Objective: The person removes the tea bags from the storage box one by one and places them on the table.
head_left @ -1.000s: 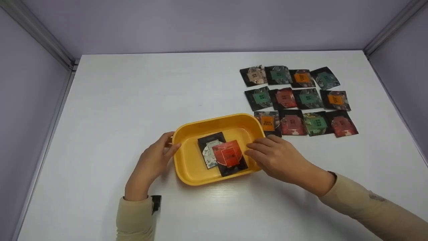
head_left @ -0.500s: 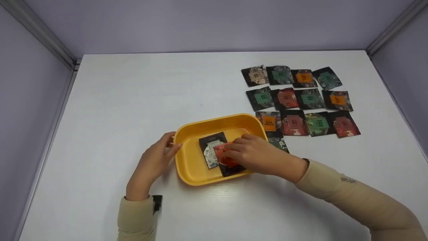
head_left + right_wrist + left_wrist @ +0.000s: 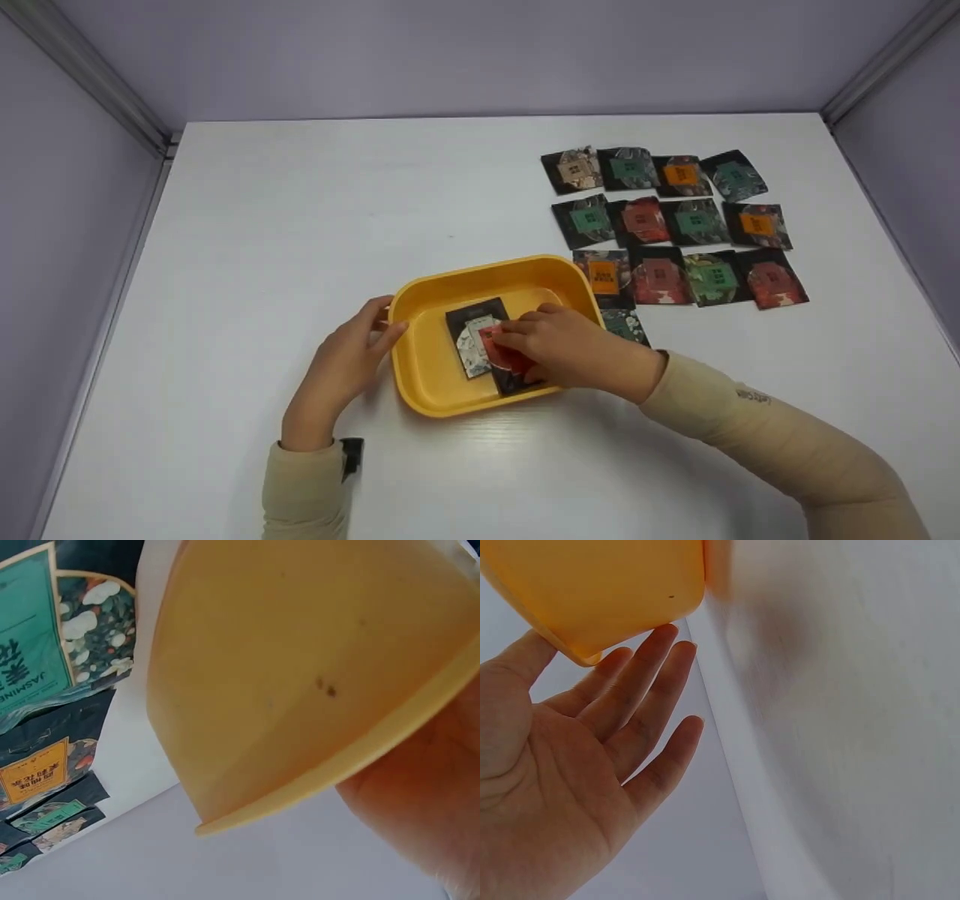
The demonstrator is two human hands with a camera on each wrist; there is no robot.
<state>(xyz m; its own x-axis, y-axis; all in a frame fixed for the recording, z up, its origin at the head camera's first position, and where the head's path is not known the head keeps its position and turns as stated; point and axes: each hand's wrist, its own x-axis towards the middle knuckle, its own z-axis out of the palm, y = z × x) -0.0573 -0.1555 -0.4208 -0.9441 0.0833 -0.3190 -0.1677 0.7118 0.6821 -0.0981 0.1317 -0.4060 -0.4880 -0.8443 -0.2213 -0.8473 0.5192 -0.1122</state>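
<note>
A yellow plastic basin [image 3: 427, 401] stands on the white table in the head view. My left hand [image 3: 345, 367] holds its left end, thumb over the rim and fingers against the outer wall; the left wrist view shows the hand [image 3: 577, 742] below that rim. Inside lie a black-and-white tea sachet [image 3: 469, 349] and, partly over it, a red-and-black tea sachet [image 3: 499, 356]. My right hand [image 3: 566, 345] reaches over the right rim and pinches the red sachet between fingers and thumb, covering much of it. In the right wrist view the basin wall hides the fingertips.
Several tea sachets [image 3: 660, 277] lie in rows on the table [image 3: 300, 195] at the right. A green one with white flowers [image 3: 626, 324] lies close by the basin's right end, partly hidden. A small black object [image 3: 352, 456] shows beside the left sleeve.
My right hand has moved left from the basin's right rim onto the red sachet, and its fingers now close on it. A green sachet right of the basin has come into view. My left hand stays put.
</note>
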